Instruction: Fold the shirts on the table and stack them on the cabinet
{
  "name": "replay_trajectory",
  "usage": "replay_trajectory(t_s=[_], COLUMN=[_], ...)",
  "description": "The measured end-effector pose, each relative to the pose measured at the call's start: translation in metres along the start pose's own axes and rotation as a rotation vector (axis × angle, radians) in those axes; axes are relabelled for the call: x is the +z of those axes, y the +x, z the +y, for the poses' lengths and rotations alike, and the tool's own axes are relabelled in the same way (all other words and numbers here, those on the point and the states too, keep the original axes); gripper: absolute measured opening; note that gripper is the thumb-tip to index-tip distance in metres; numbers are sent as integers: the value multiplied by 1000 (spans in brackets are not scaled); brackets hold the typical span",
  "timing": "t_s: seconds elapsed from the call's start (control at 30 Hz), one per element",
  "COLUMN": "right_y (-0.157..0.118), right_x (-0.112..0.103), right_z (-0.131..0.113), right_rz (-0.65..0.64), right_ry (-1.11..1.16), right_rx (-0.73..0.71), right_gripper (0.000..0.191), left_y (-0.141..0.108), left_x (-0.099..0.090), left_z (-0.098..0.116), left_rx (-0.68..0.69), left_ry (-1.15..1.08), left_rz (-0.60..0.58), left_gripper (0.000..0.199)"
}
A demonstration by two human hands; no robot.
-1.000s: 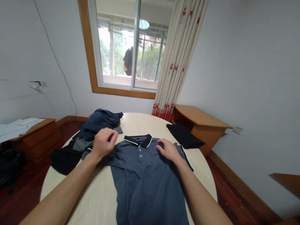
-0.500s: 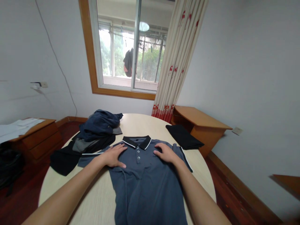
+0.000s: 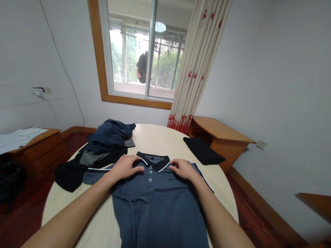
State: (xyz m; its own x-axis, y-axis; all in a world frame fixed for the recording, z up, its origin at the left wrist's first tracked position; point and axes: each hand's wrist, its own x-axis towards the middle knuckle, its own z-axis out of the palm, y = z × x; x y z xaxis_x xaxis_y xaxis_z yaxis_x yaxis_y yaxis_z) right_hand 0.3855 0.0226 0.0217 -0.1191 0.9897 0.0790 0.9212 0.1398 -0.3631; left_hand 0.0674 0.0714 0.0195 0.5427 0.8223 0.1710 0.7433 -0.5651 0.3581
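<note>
A dark grey-blue polo shirt (image 3: pixel 165 206) lies front up on the round table (image 3: pixel 103 220), its black, white-edged collar (image 3: pixel 161 164) toward the window. My left hand (image 3: pixel 126 167) rests on the shirt's left shoulder beside the collar, thumb apart from the fingers. On the other shoulder, close to the collar's right point, lies my right hand (image 3: pixel 181 167), with its fingers bent and thumb a little apart. Neither hand visibly grips the cloth. Both sleeves spread outward, the left one reaching the clothes pile.
A pile of dark clothes (image 3: pixel 110 136) sits at the table's left back. Folded black cloth (image 3: pixel 204 151) lies at the right edge. Beyond stand a wooden desk (image 3: pixel 222 129), a curtain (image 3: pixel 193 69) and a low cabinet (image 3: pixel 49 150) with papers.
My left hand has moved slightly up and right, to the collar. The shirt's collar has shifted and its body spreads wider to the left. My right hand has barely moved.
</note>
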Motion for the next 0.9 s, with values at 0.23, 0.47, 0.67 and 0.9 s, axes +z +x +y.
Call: replay_trajectory(t_s=[0.23,0.47,0.67,0.9], right_y=[4,4,3,5], right_x=[9,12,10,14], right_z=[7,7,7,8], right_rz=[96,46,34,45], right_ry=[21,13,32,25], right_rx=[-65,-123,-120,-137], right_gripper=[33,36,36,38], left_y=[8,4,11,12], left_x=[21,19,20,24], left_z=[-4,1,-5,-8], left_rx=[5,-93,22,-19], left_ry=[70,56,-154,-23], left_rz=[35,-75,186,286], left_gripper=[46,62,34,24])
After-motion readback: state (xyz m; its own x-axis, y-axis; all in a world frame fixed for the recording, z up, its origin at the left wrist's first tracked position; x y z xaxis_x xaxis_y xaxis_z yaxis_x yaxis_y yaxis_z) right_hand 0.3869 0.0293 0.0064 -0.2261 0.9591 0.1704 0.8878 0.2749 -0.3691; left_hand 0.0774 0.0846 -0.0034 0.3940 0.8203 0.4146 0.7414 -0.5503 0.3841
